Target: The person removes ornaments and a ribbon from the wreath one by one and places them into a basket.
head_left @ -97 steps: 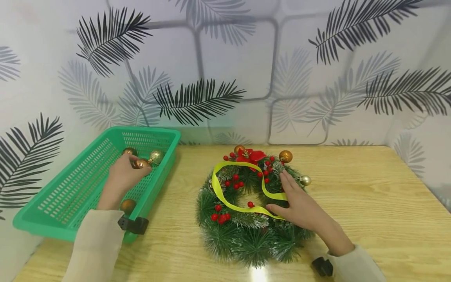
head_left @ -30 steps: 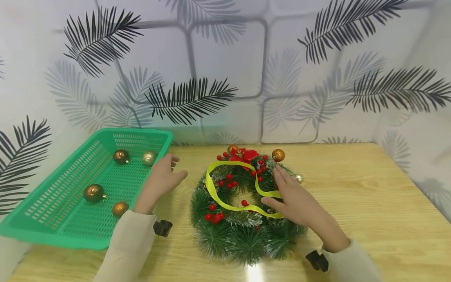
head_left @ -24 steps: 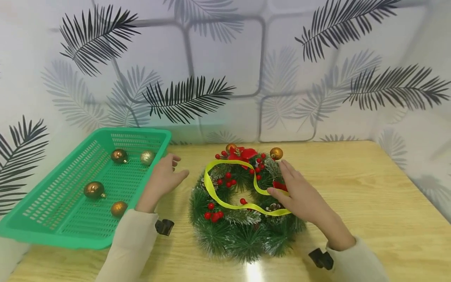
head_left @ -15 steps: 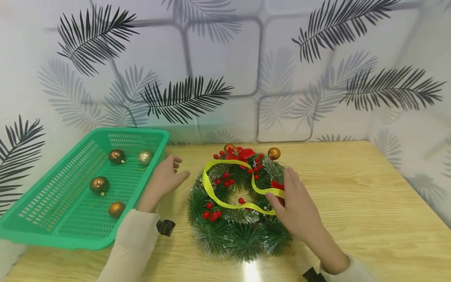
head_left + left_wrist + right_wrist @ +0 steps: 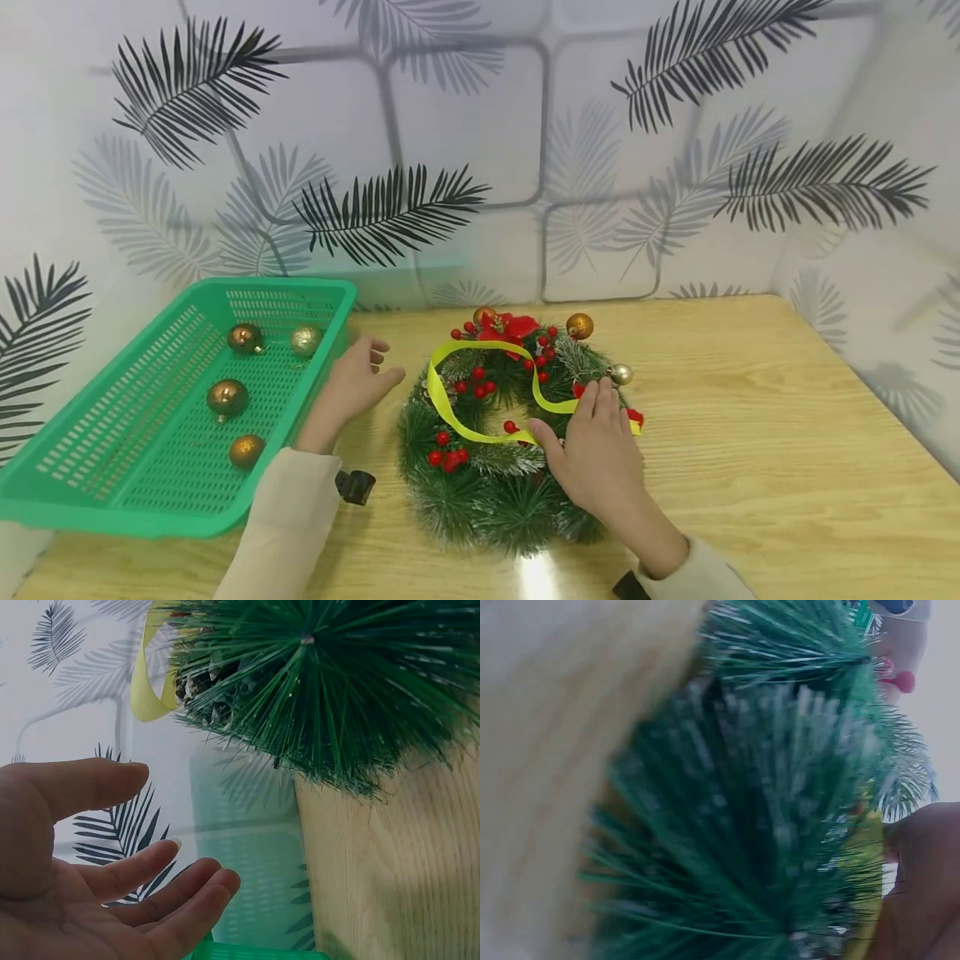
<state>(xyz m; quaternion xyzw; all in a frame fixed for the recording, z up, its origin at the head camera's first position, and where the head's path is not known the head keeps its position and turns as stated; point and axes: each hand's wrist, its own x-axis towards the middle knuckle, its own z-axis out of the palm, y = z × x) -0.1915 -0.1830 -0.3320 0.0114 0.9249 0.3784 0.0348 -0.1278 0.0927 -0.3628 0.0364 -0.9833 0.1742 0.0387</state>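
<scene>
A green wreath [image 5: 450,508] with red berries, a red flower [image 5: 508,327] and small baubles lies on the table. A yellow ribbon [image 5: 442,400] loops over its top. My right hand [image 5: 600,454] rests on the wreath's right side, fingers straight, over part of the ribbon. My left hand [image 5: 348,392] hangs empty beside the basket's right rim, fingers loosely bent, left of the wreath. In the left wrist view its palm [image 5: 97,885] is bare, with wreath needles [image 5: 315,697] beyond. The right wrist view shows blurred needles [image 5: 735,795] beside part of the hand [image 5: 926,877].
A green basket [image 5: 150,525] stands at the left, holding brown, orange and gold baubles, among them a brown one [image 5: 227,398] and a gold one [image 5: 305,340]. Behind the wooden table [image 5: 750,400] is a wall [image 5: 465,125] with a leaf pattern.
My left hand has let go of a brown bauble in the basket and moved out to the right; that bauble has rolled slightly. My right hand has shifted left and down over the wreath.
</scene>
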